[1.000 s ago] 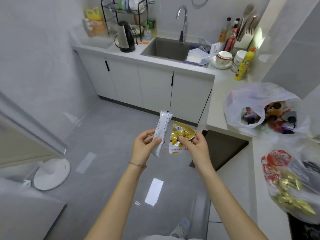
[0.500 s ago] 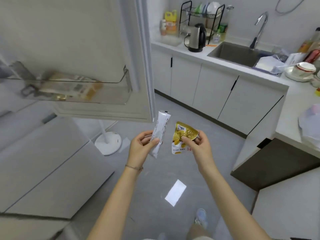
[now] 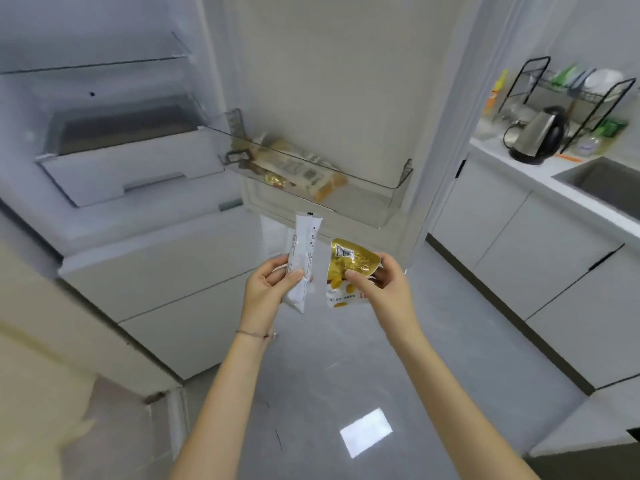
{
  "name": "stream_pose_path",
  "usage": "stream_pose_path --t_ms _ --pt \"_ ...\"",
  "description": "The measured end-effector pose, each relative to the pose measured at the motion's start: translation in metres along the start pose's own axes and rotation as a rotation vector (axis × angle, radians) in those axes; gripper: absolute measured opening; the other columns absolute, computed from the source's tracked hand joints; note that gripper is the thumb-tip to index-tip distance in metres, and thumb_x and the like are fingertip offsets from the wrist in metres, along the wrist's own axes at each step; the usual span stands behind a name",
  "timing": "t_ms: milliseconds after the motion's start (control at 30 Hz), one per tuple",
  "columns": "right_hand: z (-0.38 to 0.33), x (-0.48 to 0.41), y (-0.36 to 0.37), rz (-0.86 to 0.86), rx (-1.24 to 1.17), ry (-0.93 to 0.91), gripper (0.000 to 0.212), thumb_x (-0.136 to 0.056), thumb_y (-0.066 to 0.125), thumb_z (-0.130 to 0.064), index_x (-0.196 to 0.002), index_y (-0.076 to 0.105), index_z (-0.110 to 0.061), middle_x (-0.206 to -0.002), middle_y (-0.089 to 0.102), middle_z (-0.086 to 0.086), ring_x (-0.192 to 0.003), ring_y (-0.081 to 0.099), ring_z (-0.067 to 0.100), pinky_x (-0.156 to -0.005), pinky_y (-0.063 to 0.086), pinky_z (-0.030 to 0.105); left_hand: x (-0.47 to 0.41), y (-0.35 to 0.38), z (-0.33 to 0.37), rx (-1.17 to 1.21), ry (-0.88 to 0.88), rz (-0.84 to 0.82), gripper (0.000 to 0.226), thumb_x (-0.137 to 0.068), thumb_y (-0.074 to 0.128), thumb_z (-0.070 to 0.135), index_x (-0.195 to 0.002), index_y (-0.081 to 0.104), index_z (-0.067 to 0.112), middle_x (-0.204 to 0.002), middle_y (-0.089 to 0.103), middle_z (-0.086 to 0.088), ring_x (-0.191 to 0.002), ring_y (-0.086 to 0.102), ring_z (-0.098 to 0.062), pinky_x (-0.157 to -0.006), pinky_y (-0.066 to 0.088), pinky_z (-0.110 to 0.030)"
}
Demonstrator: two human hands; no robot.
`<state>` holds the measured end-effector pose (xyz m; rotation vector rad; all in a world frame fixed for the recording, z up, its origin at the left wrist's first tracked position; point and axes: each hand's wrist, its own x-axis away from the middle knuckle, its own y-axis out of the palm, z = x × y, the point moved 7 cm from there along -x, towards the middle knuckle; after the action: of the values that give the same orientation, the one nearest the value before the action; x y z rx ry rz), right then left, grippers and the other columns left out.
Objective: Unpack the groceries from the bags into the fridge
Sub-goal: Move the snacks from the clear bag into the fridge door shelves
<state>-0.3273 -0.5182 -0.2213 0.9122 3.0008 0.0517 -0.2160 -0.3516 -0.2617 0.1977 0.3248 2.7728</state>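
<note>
My left hand [image 3: 268,289] grips a long white packet [image 3: 303,258], held upright. My right hand [image 3: 384,289] pinches a gold and white snack pouch [image 3: 346,271] beside it. Both are held in front of the open fridge [image 3: 145,216]. Its interior shows a glass shelf [image 3: 93,67] and a white drawer [image 3: 131,168]. The open fridge door [image 3: 332,81] carries a clear door bin [image 3: 381,192] just above the packets, with several packets lying in it [image 3: 298,168]. The grocery bags are out of view.
White lower cabinets [image 3: 519,237] run along the right under a counter with a sink [image 3: 609,188], a black kettle [image 3: 536,136] and a dish rack [image 3: 571,88]. Grey tiled floor [image 3: 346,393] lies below my arms. A beige panel [image 3: 52,358] is at the lower left.
My view has swung left from the counter and bags to the open fridge. Both hands keep the same hold on the two packets, which are now close under the door bin.
</note>
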Motion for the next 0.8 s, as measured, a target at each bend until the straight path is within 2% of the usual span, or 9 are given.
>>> stream_pose_path --t_ms 167,367,433,567,633,800 --pt "-0.038 -0.030 0.039 -0.152 0.089 -0.145 0.025 -0.084 0.073 -0.011 -0.103 0.059 -0.018 -0.094 0.072 -0.003 -0.083 0.068 0.006 -0.066 0.048 0.015 -0.013 -0.021 0.045 -0.003 0.121 0.067 0.025 -0.084 0.065 -0.002 -0.101 0.064 0.016 -0.095 0.075 -0.002 -0.083 0.073 -0.019 -0.069 0.057 -0.025" --pt "-0.091 -0.051 0.077 -0.220 0.148 -0.353 0.032 -0.082 0.073 -0.008 -0.110 0.058 -0.017 -0.098 0.069 -0.006 -0.089 0.066 0.006 -0.070 0.050 0.015 -0.032 -0.043 0.094 0.011 0.268 0.100 0.027 -0.080 0.069 0.007 -0.105 0.064 0.016 -0.101 0.074 -0.003 -0.094 0.071 -0.030 -0.079 0.057 -0.034" --pt "-0.107 -0.059 0.087 -0.210 0.133 -0.408 0.034 -0.082 0.073 -0.008 -0.111 0.058 -0.017 -0.099 0.069 -0.006 -0.090 0.066 0.005 -0.070 0.048 0.013 -0.044 -0.049 0.112 0.047 0.325 0.112 0.033 -0.075 0.070 0.014 -0.107 0.063 0.016 -0.103 0.074 -0.001 -0.096 0.070 -0.030 -0.082 0.057 -0.034" --pt "-0.134 -0.081 0.113 -0.183 0.128 -0.491 0.032 -0.083 0.072 -0.006 -0.110 0.058 -0.016 -0.096 0.068 -0.007 -0.088 0.066 0.005 -0.069 0.049 0.013 -0.082 -0.063 0.145 0.062 0.398 0.088 0.028 -0.083 0.065 0.005 -0.107 0.062 0.018 -0.101 0.074 0.004 -0.094 0.071 -0.026 -0.078 0.057 -0.029" --pt "-0.144 -0.094 0.124 -0.150 0.130 -0.516 0.029 -0.084 0.071 -0.008 -0.107 0.057 -0.018 -0.094 0.067 -0.009 -0.087 0.066 0.005 -0.068 0.050 0.014 -0.102 -0.066 0.162 0.024 0.432 0.044 0.028 -0.084 0.065 0.003 -0.108 0.062 0.017 -0.102 0.074 0.002 -0.099 0.069 -0.029 -0.081 0.058 -0.031" --pt "-0.158 -0.131 0.142 -0.003 0.100 -0.516 0.029 -0.084 0.071 -0.008 -0.107 0.058 -0.020 -0.096 0.068 -0.008 -0.090 0.067 0.008 -0.078 0.054 0.022 -0.154 -0.066 0.207 -0.055 0.503 -0.137 0.035 -0.080 0.067 0.011 -0.114 0.061 0.015 -0.106 0.073 0.003 -0.101 0.068 -0.017 -0.079 0.057 -0.025"
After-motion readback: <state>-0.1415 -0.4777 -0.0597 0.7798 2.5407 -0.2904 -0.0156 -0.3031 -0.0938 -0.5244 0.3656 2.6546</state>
